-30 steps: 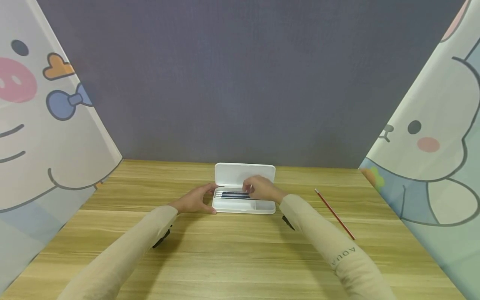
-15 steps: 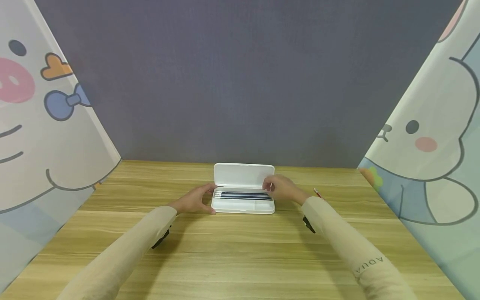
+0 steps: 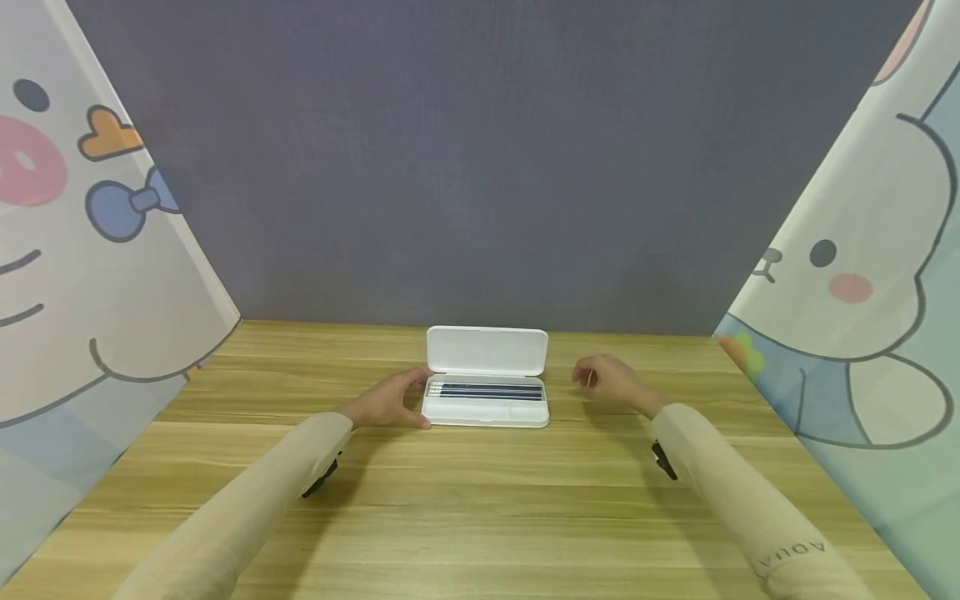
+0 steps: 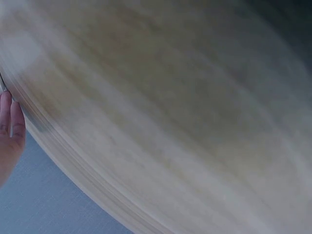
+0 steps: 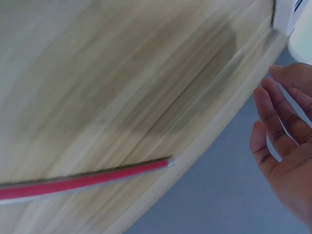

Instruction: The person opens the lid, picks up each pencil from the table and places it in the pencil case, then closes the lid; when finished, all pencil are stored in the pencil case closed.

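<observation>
A white pencil case [image 3: 484, 414] stands on the table with its lid [image 3: 487, 350] raised at the back. Several dark blue striped pencils [image 3: 491, 392] lie side by side in its rear compartment, pale ends to the left. My left hand [image 3: 388, 400] holds the case's left end, thumb at the front corner and fingers at the rear one. To the right of the case, my right hand [image 3: 613, 382] hovers with loosely bent fingers and nothing in them. A red pencil [image 5: 87, 181] lies on the table in the right wrist view; my right arm hides it in the head view.
The wooden table [image 3: 480, 508] ends at a dark grey panel [image 3: 480, 167] behind the case. Panels with cartoon animals flank it, a pig [image 3: 112, 300] on the left and a rabbit [image 3: 877, 333] on the right.
My right hand has moved from over the pencils in the case out to its right, uncovering their right ends. The left hand and case have stayed put.
</observation>
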Demonstrator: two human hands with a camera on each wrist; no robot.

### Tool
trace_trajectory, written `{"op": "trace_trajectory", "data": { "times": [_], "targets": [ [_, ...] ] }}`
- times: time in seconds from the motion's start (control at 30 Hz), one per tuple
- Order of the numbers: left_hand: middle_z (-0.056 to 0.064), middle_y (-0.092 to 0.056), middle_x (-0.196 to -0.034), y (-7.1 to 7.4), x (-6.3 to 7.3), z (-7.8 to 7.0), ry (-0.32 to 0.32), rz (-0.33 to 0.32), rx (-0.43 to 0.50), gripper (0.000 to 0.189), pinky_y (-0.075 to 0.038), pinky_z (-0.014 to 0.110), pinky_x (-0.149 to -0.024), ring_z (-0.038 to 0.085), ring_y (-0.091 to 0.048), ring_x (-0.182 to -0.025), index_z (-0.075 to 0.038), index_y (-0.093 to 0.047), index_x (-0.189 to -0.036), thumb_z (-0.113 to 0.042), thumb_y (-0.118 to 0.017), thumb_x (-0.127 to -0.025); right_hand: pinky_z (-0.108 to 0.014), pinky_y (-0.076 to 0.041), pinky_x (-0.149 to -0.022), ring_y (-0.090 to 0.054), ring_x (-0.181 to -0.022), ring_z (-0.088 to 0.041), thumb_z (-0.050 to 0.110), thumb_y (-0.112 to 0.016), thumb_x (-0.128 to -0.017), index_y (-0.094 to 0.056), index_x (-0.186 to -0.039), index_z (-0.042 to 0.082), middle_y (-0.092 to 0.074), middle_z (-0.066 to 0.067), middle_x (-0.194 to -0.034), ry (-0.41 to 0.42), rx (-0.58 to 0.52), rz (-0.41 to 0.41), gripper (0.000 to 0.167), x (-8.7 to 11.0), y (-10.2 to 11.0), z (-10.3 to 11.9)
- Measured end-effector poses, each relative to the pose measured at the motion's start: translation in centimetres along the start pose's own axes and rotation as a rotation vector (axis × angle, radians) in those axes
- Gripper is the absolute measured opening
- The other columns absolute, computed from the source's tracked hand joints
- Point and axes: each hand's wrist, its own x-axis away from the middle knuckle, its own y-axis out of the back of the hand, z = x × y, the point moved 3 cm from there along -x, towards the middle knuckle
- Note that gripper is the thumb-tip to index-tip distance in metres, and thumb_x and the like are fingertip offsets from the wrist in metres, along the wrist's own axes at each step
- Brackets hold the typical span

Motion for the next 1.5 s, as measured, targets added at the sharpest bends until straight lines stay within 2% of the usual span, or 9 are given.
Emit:
{"op": "trace_trajectory", "data": {
  "times": [0.33, 0.63, 0.93, 1.23, 1.5],
  "targets": [
    [0.009, -0.053, -0.128, 0.1, 0.1, -0.1, -0.005, -0.004, 0.002, 0.085, -0.038, 0.047, -0.102, 0.028, -0.051, -0.115, -0.008, -0.041, -0.133, -0.030, -0.083, -0.062, -0.028, -0.051, -0.059, -0.060, -0.069, -0.023, -0.005, -0.064, -0.076, -0.064, -0.086, -0.002, -0.064, -0.014, -0.079, -0.029, -0.025, -0.010, 0.011, 2.7, 1.3, -2.0],
    [0.009, -0.053, -0.128, 0.1, 0.3, -0.6, -0.003, -0.001, -0.008, 0.084, -0.038, 0.049, -0.102, 0.028, -0.051, -0.115, -0.008, -0.041, -0.134, -0.027, -0.083, -0.063, -0.027, -0.049, -0.060, -0.058, -0.071, -0.021, -0.006, -0.062, -0.076, -0.063, -0.087, -0.002, -0.064, -0.014, -0.080, -0.091, -0.027, -0.024, 0.012, 4.5, 2.1, -4.3],
    [0.008, -0.052, -0.129, 0.2, 0.2, -0.7, 0.010, -0.002, -0.021, 0.083, -0.038, 0.048, -0.101, 0.027, -0.051, -0.116, -0.009, -0.041, -0.134, -0.028, -0.082, -0.064, -0.025, -0.046, -0.059, -0.056, -0.072, -0.016, -0.008, -0.061, -0.071, -0.062, -0.088, 0.000, -0.065, -0.010, -0.081, -0.178, -0.003, 0.010, 0.018, 5.3, 2.3, -6.0],
    [0.009, -0.052, -0.129, 0.2, 0.1, -0.5, 0.003, 0.005, -0.012, 0.086, -0.037, 0.048, -0.103, 0.027, -0.050, -0.116, -0.009, -0.040, -0.135, -0.030, -0.082, -0.064, -0.029, -0.048, -0.059, -0.057, -0.069, -0.016, -0.006, -0.060, -0.070, -0.063, -0.085, 0.001, -0.065, -0.007, -0.077, -0.169, 0.046, -0.025, 0.017, 6.0, 2.4, -6.4],
    [0.010, -0.054, -0.126, 0.1, 0.2, -0.6, -0.026, 0.000, 0.006, 0.083, -0.038, 0.048, -0.101, 0.028, -0.052, -0.113, -0.006, -0.042, -0.133, -0.027, -0.082, -0.064, -0.032, -0.051, -0.060, -0.058, -0.068, -0.016, -0.002, -0.065, -0.072, -0.063, -0.087, 0.000, -0.064, -0.007, -0.075, -0.171, 0.026, -0.024, 0.015, 6.5, 2.2, -6.7]
  ]
}}
